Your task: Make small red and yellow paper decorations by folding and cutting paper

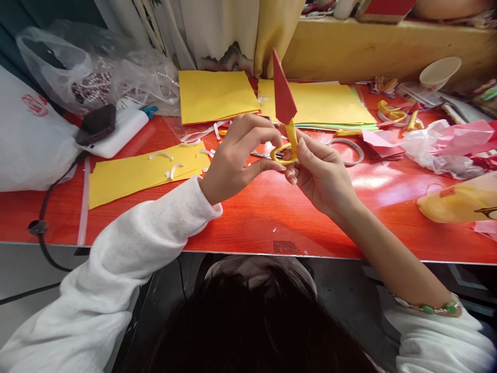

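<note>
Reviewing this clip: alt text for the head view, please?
A right hand holds up a craft, a red tip on a yellow loop, with the left hand at the loop, above a red table. Yellow paper lies beyond and to the left; a white bag is at far left.

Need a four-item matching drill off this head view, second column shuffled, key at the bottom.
1. Pointed piece | A. Around the right forearm
2. Yellow loop | B. White, at the back right
3. Cup | C. Between left hand and right hand
4. Bracelet | D. Red, sticking up above the fingers

Pairs: 1-D, 2-C, 3-B, 4-A
</note>
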The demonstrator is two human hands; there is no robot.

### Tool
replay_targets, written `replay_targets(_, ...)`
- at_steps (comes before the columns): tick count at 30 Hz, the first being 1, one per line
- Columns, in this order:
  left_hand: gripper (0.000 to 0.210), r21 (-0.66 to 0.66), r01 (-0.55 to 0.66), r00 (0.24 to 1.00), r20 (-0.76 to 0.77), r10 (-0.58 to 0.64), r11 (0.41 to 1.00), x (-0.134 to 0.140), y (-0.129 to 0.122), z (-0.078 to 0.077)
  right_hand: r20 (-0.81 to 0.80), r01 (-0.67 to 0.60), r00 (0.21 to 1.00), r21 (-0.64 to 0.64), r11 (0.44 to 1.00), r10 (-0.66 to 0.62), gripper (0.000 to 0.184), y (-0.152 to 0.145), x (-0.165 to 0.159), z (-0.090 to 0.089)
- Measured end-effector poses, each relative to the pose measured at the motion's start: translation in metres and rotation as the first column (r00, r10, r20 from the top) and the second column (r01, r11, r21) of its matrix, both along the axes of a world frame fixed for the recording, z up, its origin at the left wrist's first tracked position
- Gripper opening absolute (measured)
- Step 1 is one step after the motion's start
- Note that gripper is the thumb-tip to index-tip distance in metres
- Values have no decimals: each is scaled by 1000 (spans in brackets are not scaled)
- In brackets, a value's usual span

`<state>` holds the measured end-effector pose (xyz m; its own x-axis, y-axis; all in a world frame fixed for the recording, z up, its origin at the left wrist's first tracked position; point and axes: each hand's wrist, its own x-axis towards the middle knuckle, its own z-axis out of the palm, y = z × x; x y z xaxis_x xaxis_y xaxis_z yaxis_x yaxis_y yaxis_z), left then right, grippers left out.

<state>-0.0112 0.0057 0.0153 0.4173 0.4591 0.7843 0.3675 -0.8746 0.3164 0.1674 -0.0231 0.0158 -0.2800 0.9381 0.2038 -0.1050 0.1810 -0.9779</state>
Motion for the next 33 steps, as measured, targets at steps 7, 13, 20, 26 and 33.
replay_targets(7,19,77,-95,993,-67,100,992,0,-9,2,4,-5,1000,46,999,5,31,1,1,-4)
replay_targets(13,31,-20,-236,970,-58,235,972,1,-13,2,20,-8,1000,95,995,7,27,3,4,-6)
replay_targets(20,27,-146,-322,943,-138,303,936,1,-17,2,93,-16,996,95,995,8,30,3,6,-4)
replay_targets(26,26,-181,-321,945,-122,302,930,7,-17,1,121,-41,992,126,991,26,27,3,8,0)
replay_targets(33,29,26,-327,942,-67,328,945,7,-14,-5,275,-51,962,212,976,-9,31,0,12,11)
